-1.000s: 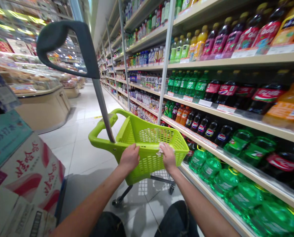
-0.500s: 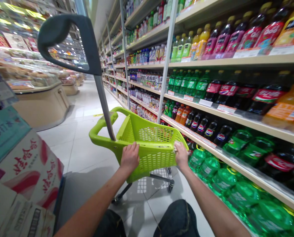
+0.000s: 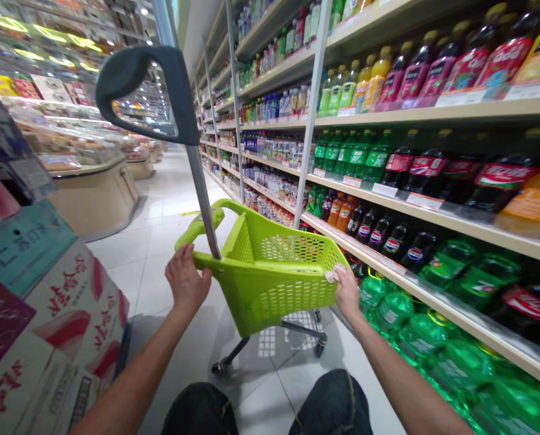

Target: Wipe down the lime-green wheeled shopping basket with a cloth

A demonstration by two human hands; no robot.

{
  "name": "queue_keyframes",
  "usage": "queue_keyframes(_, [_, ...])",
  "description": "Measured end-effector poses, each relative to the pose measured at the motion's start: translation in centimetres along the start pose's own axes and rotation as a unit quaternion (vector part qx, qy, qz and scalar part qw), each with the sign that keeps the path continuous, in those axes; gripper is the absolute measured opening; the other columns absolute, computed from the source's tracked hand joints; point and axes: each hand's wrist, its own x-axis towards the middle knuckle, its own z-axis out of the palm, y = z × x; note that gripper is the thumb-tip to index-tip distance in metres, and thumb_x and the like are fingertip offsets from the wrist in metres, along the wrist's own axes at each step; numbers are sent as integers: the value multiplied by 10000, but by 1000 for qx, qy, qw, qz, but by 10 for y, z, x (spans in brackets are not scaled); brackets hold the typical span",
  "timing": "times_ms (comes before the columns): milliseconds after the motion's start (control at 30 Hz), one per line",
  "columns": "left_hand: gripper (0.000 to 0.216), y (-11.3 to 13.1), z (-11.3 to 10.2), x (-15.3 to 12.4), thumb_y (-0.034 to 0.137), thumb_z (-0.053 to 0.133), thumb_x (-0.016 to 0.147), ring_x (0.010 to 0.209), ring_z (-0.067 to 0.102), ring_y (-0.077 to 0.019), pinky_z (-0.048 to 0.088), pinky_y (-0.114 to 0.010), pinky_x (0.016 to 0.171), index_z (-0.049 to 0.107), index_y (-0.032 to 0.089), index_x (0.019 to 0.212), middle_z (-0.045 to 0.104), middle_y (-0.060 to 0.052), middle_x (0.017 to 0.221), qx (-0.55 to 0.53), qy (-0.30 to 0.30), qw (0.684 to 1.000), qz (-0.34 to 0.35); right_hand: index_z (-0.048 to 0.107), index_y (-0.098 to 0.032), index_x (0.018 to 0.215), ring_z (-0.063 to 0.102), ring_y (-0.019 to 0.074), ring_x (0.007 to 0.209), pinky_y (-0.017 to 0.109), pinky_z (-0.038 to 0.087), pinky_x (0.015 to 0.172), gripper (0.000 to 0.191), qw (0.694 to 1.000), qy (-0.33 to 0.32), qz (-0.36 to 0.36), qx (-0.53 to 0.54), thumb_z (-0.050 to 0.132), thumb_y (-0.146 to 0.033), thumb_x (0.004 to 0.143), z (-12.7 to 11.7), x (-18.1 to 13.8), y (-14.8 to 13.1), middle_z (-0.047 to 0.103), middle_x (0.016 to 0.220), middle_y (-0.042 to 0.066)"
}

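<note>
A lime-green shopping cart (image 3: 274,278) with a perforated basket stands side-on in front of my knees. My left hand (image 3: 186,281) grips the cart's rim at its left end, below the grey pole, fingers over the edge and thumb apart. At the basket's right end, my right hand (image 3: 348,290) is closed on a crumpled whitish tissue or cloth (image 3: 336,273), pressed against the rim. The cart's dark grey loop handle (image 3: 179,96) rises on its pole at upper left, touched by neither hand. The basket's floor is mostly hidden by its near wall.
Drink shelves (image 3: 388,193) run along the right, with large green bottles (image 3: 428,332) low down close to my right arm. Stacked cartons (image 3: 70,302) stand at left. Beyond the cart, a tiled aisle (image 3: 174,181) passes a display counter (image 3: 89,196). Cart wheels (image 3: 222,365) rest on the floor.
My left hand has slid left along the cart's rim, from the near side's middle to the left end. My right hand stays at the right end with the tissue. The view has shifted slightly.
</note>
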Motion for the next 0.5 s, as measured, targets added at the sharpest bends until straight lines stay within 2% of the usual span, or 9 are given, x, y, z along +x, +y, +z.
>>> queue_keyframes(67, [431,-2,3,4,247,452,716,1218,332,-316,205,-493,991,473,99,1119,509,-155,1208,5,-27,999,42,619,-157,1005,393,222,1208,465,335,987,447,999,-10,-24,35,324,-61,684,22,-5,-39,515,1227,91])
queue_keyframes(133, [407,1,7,4,240,458,703,1225,330,-312,160,-510,1009,497,108,1086,539,-146,1179,10,-52,996,72,606,-180,1044,392,198,1213,430,338,997,465,993,-38,-70,85,332,-45,694,48,-13,-98,503,1247,73])
queue_keyframes(200, [411,4,9,3,232,459,695,1223,342,-305,153,-504,1015,498,113,1086,545,-142,1177,14,-53,996,71,585,-202,1089,382,178,1221,407,319,1020,496,978,-80,-133,140,335,-18,701,68,-21,-159,480,1276,61])
queue_keyframes(267, [430,5,8,2,220,456,689,1226,347,-295,153,-494,1020,489,120,1106,539,-134,1192,14,-59,995,76,563,-208,1128,342,181,1249,404,301,1034,515,965,-105,-180,160,358,-6,700,77,-28,-202,450,1305,62])
queue_keyframes(300, [439,5,7,1,213,453,687,1228,348,-291,154,-490,1021,484,124,1115,537,-131,1196,14,-64,995,79,552,-209,1146,322,184,1262,404,292,1038,522,960,-115,-198,162,368,-3,703,77,-30,-213,437,1318,63])
queue_keyframes(367, [451,4,5,1,198,442,688,1232,344,-287,157,-488,1019,478,124,1132,535,-130,1201,13,-75,994,80,541,-212,1163,300,186,1274,411,285,1039,524,955,-123,-221,152,376,-2,712,72,-32,-211,432,1324,65])
queue_keyframes(433, [459,4,3,1,184,430,692,1237,337,-283,157,-488,1019,475,126,1145,531,-127,1208,10,-84,993,80,558,-217,1141,312,187,1266,426,287,1030,513,962,-108,-214,133,365,2,718,64,-30,-184,458,1301,67])
queue_keyframes(500, [467,5,2,0,171,420,692,1242,331,-278,150,-489,1023,474,132,1155,525,-119,1220,6,-89,993,76,594,-205,1085,346,200,1244,451,298,1014,484,974,-80,-177,115,353,-1,718,58,-26,-154,490,1267,81])
